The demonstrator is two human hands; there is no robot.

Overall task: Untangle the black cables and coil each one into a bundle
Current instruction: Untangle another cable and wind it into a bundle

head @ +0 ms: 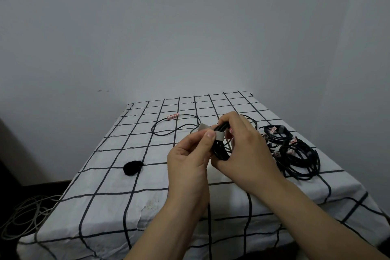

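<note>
My right hand (pixel 242 148) grips a coiled black cable bundle (pixel 220 148) above the middle of the table. My left hand (pixel 192 154) pinches a grey strap (pixel 212 132) wrapped round the top of that bundle. A loose black cable (pixel 168 127) with a pink-tagged end lies in a loop on the far part of the checked tablecloth (pixel 105 154). At the right lie a small coiled black cable (pixel 275 134) and a larger heap of black cables (pixel 299 158) with pink tags.
A small black lump (pixel 132 167) sits on the cloth to the left of my hands. Pale cables (pixel 25 213) lie coiled on the dark floor at the lower left. A plain wall stands behind the table.
</note>
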